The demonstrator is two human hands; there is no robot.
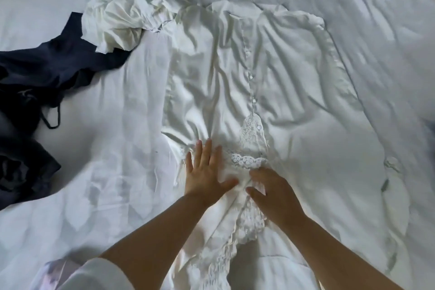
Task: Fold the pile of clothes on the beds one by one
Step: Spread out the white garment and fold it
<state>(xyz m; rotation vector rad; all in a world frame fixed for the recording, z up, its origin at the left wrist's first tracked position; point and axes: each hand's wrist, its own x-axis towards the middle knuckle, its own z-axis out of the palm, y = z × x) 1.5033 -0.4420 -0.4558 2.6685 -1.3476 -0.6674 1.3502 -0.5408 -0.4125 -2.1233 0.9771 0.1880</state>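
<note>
Lace-trimmed white blouse [235, 73], wrinkled, spread flat

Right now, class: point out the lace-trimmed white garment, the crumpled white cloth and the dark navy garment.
lace-trimmed white garment [235, 82]: head view, its buttoned middle.
crumpled white cloth [127, 9]: head view, bunched centre.
dark navy garment [54, 61]: head view, upper panel.

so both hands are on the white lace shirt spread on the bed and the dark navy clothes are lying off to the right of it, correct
Not quite: the dark navy clothes lie to the left of the white lace shirt, not the right. The head view shows this. Both the left hand and right hand are indeed on the shirt, which is spread on the bed.
</note>
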